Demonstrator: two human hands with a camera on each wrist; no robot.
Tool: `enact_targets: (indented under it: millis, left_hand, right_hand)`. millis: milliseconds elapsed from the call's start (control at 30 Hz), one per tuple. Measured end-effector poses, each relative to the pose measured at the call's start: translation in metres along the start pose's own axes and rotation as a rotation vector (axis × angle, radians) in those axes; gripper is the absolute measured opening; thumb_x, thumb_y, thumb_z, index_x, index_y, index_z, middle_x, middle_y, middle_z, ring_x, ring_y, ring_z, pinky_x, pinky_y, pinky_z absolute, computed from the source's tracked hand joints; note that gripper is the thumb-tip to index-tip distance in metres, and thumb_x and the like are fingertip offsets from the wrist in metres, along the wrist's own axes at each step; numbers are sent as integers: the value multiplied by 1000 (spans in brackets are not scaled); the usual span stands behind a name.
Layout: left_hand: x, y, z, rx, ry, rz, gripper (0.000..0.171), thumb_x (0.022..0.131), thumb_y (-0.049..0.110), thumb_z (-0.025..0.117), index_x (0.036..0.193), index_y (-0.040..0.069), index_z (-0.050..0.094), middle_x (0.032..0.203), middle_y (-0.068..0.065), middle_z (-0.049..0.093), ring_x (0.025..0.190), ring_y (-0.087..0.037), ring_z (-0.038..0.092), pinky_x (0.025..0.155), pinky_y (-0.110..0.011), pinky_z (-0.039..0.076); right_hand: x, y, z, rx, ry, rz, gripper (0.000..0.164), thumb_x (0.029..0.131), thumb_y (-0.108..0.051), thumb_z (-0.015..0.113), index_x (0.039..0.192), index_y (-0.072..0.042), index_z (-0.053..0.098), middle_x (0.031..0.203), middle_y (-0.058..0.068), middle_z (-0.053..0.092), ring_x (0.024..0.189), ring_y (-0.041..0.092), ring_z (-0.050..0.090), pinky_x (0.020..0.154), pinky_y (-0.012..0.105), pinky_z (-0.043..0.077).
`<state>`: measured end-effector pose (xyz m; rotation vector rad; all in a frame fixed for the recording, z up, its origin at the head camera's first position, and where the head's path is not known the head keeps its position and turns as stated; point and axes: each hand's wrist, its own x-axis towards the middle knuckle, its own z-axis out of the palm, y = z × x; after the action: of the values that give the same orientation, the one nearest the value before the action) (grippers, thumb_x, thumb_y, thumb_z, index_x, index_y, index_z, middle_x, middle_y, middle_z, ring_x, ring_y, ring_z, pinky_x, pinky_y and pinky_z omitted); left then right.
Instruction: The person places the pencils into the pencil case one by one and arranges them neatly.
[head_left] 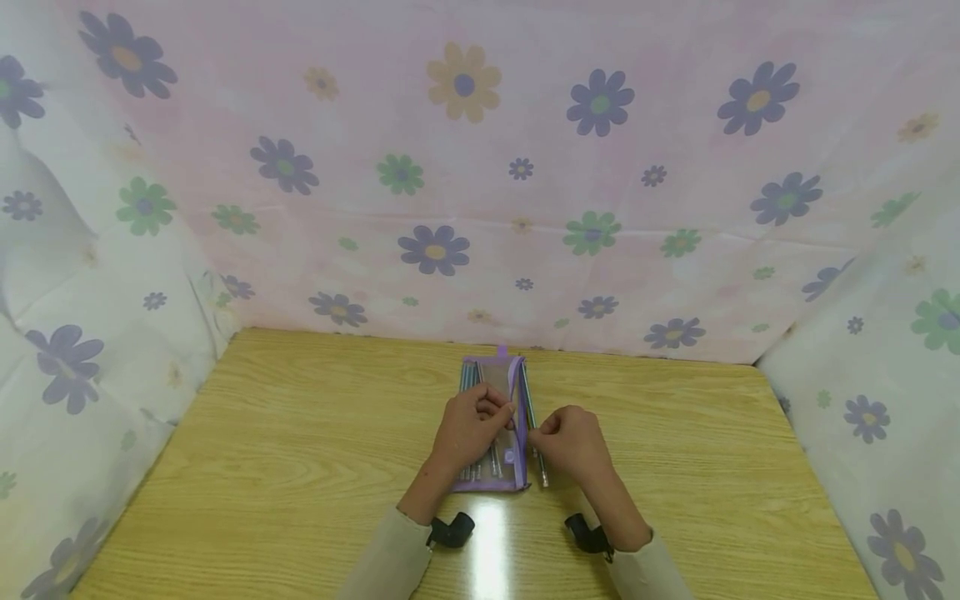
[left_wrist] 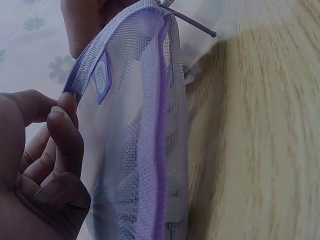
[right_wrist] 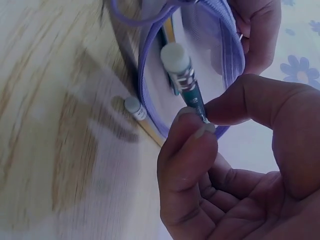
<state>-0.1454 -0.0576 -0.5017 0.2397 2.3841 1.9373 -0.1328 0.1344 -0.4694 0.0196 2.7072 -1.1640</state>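
A see-through mesh pencil pouch [left_wrist: 150,125] with purple trim lies on the table, its zipped side gaping. My left hand [head_left: 467,429] pinches one edge of the opening between thumb and fingertips. Just right of the pouch, my right hand [head_left: 573,442] pinches a dark green pencil [right_wrist: 192,97] near its white eraser. The eraser end points toward the right wrist camera, with the pouch mouth behind it. Another pencil [right_wrist: 135,106], also with a white eraser, lies along the outside of the pouch. Several pencils [head_left: 468,379] show through the mesh.
The wood-grain table [head_left: 300,442] stretches out on both sides of the pouch. A flower-printed cloth [head_left: 495,192] hangs behind it and at the sides. Black wrist cameras [head_left: 452,531] sit on both forearms.
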Motion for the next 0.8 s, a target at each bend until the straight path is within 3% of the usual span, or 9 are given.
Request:
enact_targets:
  millis: [167,467,800]
  left_hand:
    - [0,1,0,29,1,-10,11,102,17,74,98,8,70,78,-2,77,70,-27,73,57,-25,55]
    - [0,2,0,10,-5,-13,12,102,18,74,97,8,70,78,-2,76,70,-29,73,57,-26,56]
    - [1,-1,1,14,2,-12,12,102,18,75,97,8,70,78,-3,76,69,-27,72,57,-25,54]
  right_hand:
    - [1,1,3,54,-4,-4,8,82,-8,74,74,-6,74,66,1,66,56,14,56,51,29,47]
    - [4,0,12,244,-16,43,10,86,-8,71,81,-1,77,68,4,69,59,15,61,53,29,50]
    - [6,2,17,282,-28,54,13,89,-7,70,85,2,77,70,6,71,59,18,66,54,29,54]
